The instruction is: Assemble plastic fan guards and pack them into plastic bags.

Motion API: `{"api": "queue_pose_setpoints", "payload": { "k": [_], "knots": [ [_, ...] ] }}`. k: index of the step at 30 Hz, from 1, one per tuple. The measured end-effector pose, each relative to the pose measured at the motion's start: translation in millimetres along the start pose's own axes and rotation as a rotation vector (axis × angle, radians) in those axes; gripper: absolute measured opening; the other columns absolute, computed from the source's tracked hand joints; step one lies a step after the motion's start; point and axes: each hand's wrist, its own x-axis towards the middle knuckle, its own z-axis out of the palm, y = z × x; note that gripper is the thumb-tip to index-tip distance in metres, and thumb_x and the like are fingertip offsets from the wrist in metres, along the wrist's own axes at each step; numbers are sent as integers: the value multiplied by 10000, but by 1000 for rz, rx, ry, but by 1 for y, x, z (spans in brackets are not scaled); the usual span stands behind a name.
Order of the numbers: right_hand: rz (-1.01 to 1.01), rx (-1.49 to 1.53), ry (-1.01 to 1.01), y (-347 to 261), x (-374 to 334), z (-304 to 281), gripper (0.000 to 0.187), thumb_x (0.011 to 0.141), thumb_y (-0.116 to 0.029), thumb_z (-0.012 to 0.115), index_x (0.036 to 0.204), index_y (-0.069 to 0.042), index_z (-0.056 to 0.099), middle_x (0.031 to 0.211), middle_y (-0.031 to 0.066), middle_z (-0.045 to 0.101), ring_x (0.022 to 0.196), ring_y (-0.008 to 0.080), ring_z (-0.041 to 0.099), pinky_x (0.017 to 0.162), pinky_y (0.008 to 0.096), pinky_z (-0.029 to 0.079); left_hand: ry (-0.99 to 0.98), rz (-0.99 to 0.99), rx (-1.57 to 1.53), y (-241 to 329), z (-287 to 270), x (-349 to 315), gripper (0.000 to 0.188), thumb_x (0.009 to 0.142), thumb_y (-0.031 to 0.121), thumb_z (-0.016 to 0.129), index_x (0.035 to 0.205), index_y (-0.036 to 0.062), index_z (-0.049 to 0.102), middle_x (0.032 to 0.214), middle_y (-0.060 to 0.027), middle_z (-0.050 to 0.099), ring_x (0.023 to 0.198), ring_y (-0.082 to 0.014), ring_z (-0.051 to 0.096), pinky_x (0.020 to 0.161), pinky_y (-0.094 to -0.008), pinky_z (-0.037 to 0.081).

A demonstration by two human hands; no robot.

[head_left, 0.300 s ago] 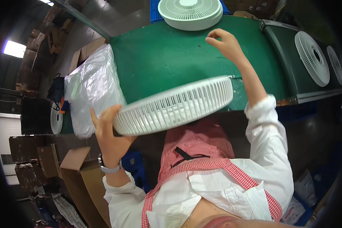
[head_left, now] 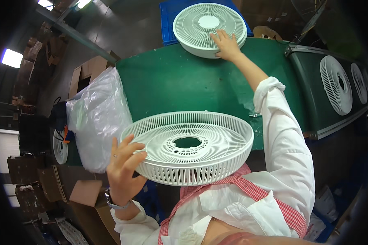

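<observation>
My left hand [head_left: 124, 165] grips the left rim of a white round fan grille [head_left: 188, 147], held level in front of my chest with its hollow side up and a round hole at its centre. My right hand [head_left: 226, 45] reaches far forward and rests with spread fingers on the near edge of a second white fan grille [head_left: 208, 28], which lies at the far end of the green conveyor belt [head_left: 171, 85].
A clear plastic bag [head_left: 96, 118] bulges at the belt's left side. Two more white grilles [head_left: 335, 83] lie on a green conveyor at the right. A blue crate [head_left: 167, 20] stands behind the far grille. Cardboard boxes [head_left: 86, 73] are stacked at the left.
The held grille has tipped from on edge to level, with its inside now showing. My right hand has reached further forward, from the bare belt onto the far grille.
</observation>
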Motion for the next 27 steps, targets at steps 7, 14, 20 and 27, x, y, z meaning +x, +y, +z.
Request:
{"api": "queue_pose_setpoints", "payload": {
  "k": [7,14,20,27],
  "knots": [
    [-276,-9,343,24,46,-28,561,732,-282,775,1242,-144,586,1189,123,638,1081,281,625,924,547,466,-63,-176,-15,-9,8,25,664,531,-62,710,1153,131,583,1187,-90,642,1217,-390,564,1078,-680,283],
    [-245,-85,503,47,91,-219,299,883,-167,630,1159,-67,572,944,80,688,786,245,683,678,337,535,-135,-134,14,12,13,43,503,658,7,709,1135,147,628,1112,-66,645,1146,-342,603,1071,-686,267],
    [-203,165,165,-34,0,-287,377,856,-194,639,1216,-115,559,1009,164,703,842,295,704,700,389,565,-148,-35,119,24,7,46,334,767,41,654,1079,157,667,1044,-41,657,1063,-292,643,1067,-689,271],
    [-222,686,-35,-86,-72,-275,634,761,-36,738,1351,-127,524,1140,128,668,982,291,672,806,372,570,-173,102,80,25,15,59,363,770,104,681,1120,194,696,1050,-18,670,1017,-225,661,1115,-649,225]
  ]
}}
